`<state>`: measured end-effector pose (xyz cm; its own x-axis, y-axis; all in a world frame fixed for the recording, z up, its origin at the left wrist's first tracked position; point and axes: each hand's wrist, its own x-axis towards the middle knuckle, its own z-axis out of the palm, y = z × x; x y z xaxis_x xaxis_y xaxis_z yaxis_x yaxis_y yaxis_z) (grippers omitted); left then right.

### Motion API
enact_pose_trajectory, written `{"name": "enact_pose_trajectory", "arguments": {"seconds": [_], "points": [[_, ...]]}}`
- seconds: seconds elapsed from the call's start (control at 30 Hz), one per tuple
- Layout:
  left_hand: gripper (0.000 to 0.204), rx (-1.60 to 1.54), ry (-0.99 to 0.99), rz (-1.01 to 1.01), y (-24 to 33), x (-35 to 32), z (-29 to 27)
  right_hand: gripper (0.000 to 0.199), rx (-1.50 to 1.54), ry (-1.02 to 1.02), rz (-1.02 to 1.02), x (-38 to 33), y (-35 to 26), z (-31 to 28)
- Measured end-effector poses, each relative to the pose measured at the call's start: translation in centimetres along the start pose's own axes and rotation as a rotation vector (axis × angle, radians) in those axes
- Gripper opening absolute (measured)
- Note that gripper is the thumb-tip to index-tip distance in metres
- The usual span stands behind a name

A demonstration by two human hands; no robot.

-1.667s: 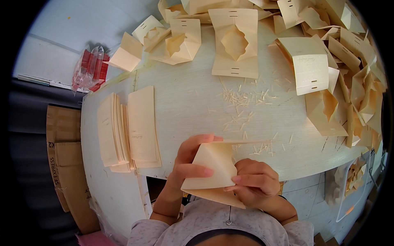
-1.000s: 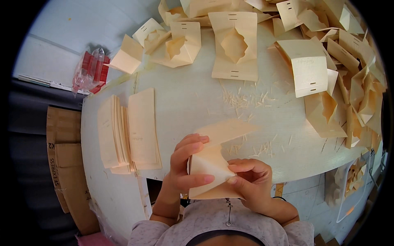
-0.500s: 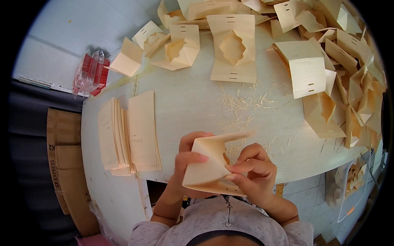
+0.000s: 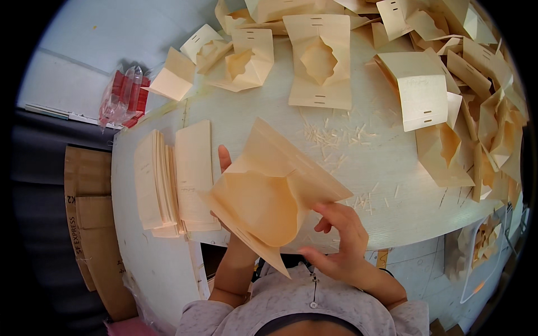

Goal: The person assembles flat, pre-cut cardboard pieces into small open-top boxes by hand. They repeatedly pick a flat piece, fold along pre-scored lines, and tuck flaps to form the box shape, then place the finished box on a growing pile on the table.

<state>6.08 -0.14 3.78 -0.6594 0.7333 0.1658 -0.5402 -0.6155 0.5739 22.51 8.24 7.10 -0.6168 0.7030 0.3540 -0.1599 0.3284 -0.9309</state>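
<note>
A cream folded paper card (image 4: 270, 155) with a large wavy-edged cutout is held over the table's near edge, tilted, its cutout facing up. My left hand (image 4: 224, 158) supports it from behind. Only a fingertip and part of the wrist show there; the card hides the rest. At the card's right corner is my right hand (image 4: 343, 238), thumb and index finger spread apart. Its index fingertip is at the card's edge, and I cannot tell whether it touches. Small cut paper strips (image 4: 330, 135) lie scattered beyond the card.
Flat folded cards (image 4: 193, 173) stand stacked at the left. An opened card (image 4: 319, 95) lies at the far middle, and a heap of folded cards (image 4: 448, 117) fills the right. Red items in clear plastic (image 4: 124, 98) sit far left. Cardboard (image 4: 92, 218) leans beside the table.
The card has been turned and opened out, so its cutout now faces up. My left hand has gone behind it. My right fingers have parted from their pinch on its edge.
</note>
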Motion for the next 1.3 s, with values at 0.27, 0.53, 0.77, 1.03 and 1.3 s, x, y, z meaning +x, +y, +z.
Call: {"name": "enact_pose_trajectory", "arguments": {"seconds": [0.27, 0.53, 0.77, 1.03, 1.3], "points": [[0.061, -0.165, 0.003, 0.064, -0.4, 0.2, 1.5, 0.052, -0.139, 0.090, -0.132, 0.1, -0.2, 2.1], [0.045, -0.351, -0.101, -0.067, -0.6, 1.0, 1.2, 0.031, 0.023, 0.180, -0.126, -0.3, 0.2, 2.5], [0.053, -0.287, -0.106, -0.054, -0.7, 0.2, 0.0, 0.019, -0.003, 0.216, -0.191, -0.2, 1.1, 2.4], [0.068, 0.231, -0.280, -0.155, 1.4, 1.2, 1.6, 0.010, 0.048, 0.087, -0.106, 0.6, 1.6, -1.3], [0.050, 0.716, -0.279, -0.208, 2.9, 1.0, 0.3, 0.051, 0.338, 0.183, -0.094, 2.6, 3.7, -3.6]]}}
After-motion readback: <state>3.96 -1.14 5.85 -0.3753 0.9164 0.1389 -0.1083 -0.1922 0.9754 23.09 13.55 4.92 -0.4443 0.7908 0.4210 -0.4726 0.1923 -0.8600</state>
